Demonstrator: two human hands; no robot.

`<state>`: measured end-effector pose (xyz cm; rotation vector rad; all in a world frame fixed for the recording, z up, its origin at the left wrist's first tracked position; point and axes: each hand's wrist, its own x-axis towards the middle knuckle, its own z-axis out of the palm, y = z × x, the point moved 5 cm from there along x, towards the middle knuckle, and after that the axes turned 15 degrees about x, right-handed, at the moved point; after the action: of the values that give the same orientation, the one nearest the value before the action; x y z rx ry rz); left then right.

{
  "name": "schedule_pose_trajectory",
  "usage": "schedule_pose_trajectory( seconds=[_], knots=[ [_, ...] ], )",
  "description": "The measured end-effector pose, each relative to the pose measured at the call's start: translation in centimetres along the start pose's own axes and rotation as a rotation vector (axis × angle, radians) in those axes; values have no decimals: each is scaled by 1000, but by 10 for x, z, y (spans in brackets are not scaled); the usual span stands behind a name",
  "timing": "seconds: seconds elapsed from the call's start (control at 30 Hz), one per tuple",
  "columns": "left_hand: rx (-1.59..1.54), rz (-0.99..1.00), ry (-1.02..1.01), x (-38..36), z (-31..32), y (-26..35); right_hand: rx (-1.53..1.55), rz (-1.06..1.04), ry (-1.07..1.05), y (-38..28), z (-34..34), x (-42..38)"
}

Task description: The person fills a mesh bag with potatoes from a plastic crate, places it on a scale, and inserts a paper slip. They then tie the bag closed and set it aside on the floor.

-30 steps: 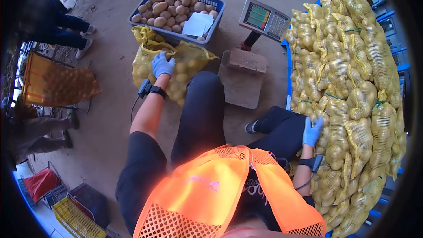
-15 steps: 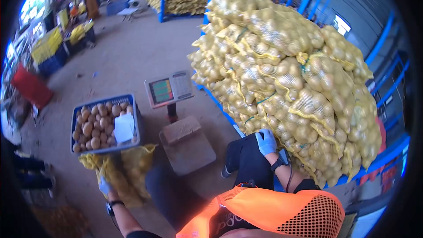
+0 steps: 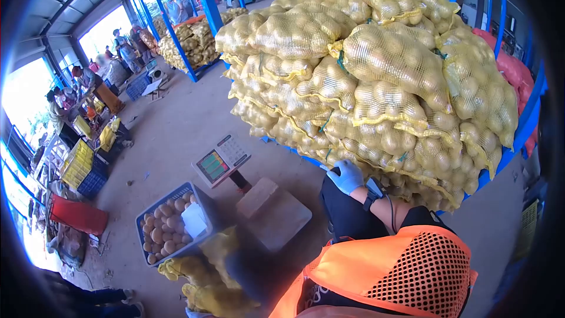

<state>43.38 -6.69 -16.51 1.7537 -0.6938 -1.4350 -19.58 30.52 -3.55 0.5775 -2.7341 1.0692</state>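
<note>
My right hand [image 3: 348, 178], in a light blue glove, rests on my dark-trousered knee beside a tall stack of yellow mesh sacks of potatoes [image 3: 382, 53]. Its fingers are apart, with a dark patch between them. Of my left hand [image 3: 197, 314], only a sliver of glove shows at the bottom edge, by a yellow mesh sack [image 3: 215, 294]; its fingers are hidden. A blue crate [image 3: 207, 215] of brown potatoes [image 3: 168, 227] stands just beyond that sack, with a white card [image 3: 194, 219] on top. Right of the crate is a platform scale [image 3: 288, 224] with a lit display [image 3: 213, 165] and a block [image 3: 257, 197] on its plate.
The sacks rest on a blue frame [image 3: 294, 152]. A red container [image 3: 76, 215] and a yellow crate [image 3: 76, 162] stand at the left. Several people work in the left background. Another person's legs [image 3: 88, 297] show at the lower left.
My view has tilted up and swung left, so crate, scale and sacks sit differently in the picture. My left hand has dropped almost out of view; my right hand stays at the knee.
</note>
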Motion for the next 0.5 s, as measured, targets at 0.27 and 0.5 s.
schedule_pose_trajectory(
  seconds=[0.27,0.5],
  knots=[
    [-181,395,-223,-132,2,120,357,-506,53,-71,-4,-25],
    [-403,867,-219,-269,-3,224,1083,-905,-861,-257,17,-123]
  ],
)
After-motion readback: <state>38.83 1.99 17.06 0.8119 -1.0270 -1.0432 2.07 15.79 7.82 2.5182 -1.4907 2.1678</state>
